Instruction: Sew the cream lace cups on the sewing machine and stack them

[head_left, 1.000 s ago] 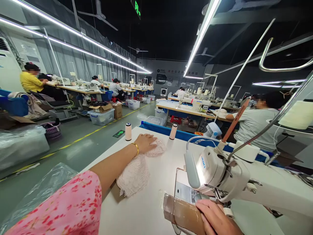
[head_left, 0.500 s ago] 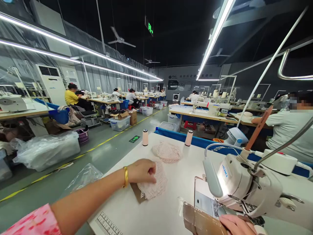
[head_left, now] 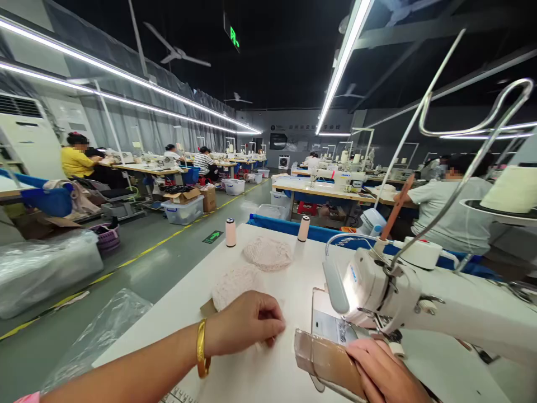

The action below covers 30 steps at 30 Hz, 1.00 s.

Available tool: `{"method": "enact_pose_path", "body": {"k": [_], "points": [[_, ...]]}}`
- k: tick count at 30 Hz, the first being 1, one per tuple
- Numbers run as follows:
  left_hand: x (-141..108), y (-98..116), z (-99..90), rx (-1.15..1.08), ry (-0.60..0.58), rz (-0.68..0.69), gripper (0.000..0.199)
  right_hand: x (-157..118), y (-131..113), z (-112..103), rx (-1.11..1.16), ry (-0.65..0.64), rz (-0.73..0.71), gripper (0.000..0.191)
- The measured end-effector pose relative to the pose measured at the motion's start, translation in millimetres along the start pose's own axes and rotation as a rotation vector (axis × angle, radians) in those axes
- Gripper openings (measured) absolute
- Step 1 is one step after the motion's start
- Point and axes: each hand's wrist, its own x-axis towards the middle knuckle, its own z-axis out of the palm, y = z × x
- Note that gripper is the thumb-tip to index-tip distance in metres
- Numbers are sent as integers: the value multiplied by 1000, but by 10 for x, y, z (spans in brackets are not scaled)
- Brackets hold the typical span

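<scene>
In the head view, the left hand (head_left: 251, 324) has drawn back toward the machine (head_left: 364, 282), bringing both hands closer together; its fingers curl inward, whether on anything I cannot tell. The right hand (head_left: 384, 369) rests bent fingers on the brown guard (head_left: 333, 361), grip unclear. Near lace (head_left: 235, 284) lies toward the table's (head_left: 297, 285) left edge, far lace (head_left: 268, 253) toward its far edge, white tabletop stretching machineward.

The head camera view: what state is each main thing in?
Left hand: fingers curled, grip unclear
Right hand: fingers extended by brown strip
Near lace: partly hidden
Far lace: lying uncovered
Left spool: standing
Right spool: standing
Sewing machine: lamp lit
Ceiling light: lit
Green sign: lit
</scene>
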Motion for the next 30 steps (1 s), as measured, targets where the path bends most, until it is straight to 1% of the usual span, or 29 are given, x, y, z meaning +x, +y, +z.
{"method": "enact_pose_path", "body": {"k": [1,2,3,5,6,7,8,10,11,13,14,16,18,20,21,23,27,30], "points": [[23,105,92,-120,-128,25,27,30,-100,-54,31,11,37,34],[59,198,169,-182,-189,57,29,66,-201,-110,69,-2,96,31],[109,271,231,-159,-177,99,28,107,-294,-166,112,-30,137,31],[245,355,320,-4,-66,179,25,189,-435,-266,195,-78,238,31],[319,369,358,84,-34,202,25,223,-482,-307,229,-85,285,30],[389,371,396,157,-37,209,27,250,-516,-339,258,-88,305,29],[448,366,436,209,-72,205,30,270,-543,-363,286,-95,314,28],[523,356,524,264,-172,194,26,291,-588,-385,336,-115,312,28],[541,357,567,269,-203,204,23,296,-610,-386,364,-120,306,28],[552,368,640,218,-231,247,21,302,-655,-383,438,-126,300,29],[555,375,669,164,-240,262,22,306,-674,-383,478,-129,321,29],[569,380,713,17,-247,256,23,320,-695,-398,561,-152,435,25],[595,363,750,-156,-258,203,24,340,-691,-431,640,-180,583,18],[621,335,783,-296,-294,151,28,363,-672,-475,712,-194,675,17],[628,322,797,-335,-312,137,29,373,-662,-495,737,-191,692,19],[626,311,818,-338,-315,139,27,383,-649,-524,755,-181,703,23],[585,347,829,-291,-230,167,23,367,-659,-524,703,-174,711,23],[553,389,837,-299,-188,174,22,350,-678,-485,635,-131,662,21]]}}
